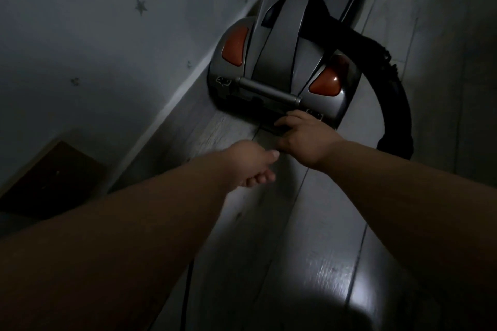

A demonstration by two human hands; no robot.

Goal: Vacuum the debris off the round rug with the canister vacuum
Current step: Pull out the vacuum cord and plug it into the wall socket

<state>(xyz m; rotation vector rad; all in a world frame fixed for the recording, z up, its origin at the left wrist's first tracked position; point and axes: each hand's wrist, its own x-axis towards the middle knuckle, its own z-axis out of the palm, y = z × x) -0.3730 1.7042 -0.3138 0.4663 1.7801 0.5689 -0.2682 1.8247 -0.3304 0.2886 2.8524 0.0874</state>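
Grey canister vac (279, 62) w/ orange panels (234, 47); black hose (398, 105); star-patterned wall (107, 21).

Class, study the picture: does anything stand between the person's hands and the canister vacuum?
Nothing visible does. The right hand is at the rear edge of the canister vacuum; the left hand is just short of it, with only bare floor between.

A home room: pale plank floor (309, 223), star-dotted wall (107, 21), and canister vacuum (285, 62) by the baseboard (166, 113).
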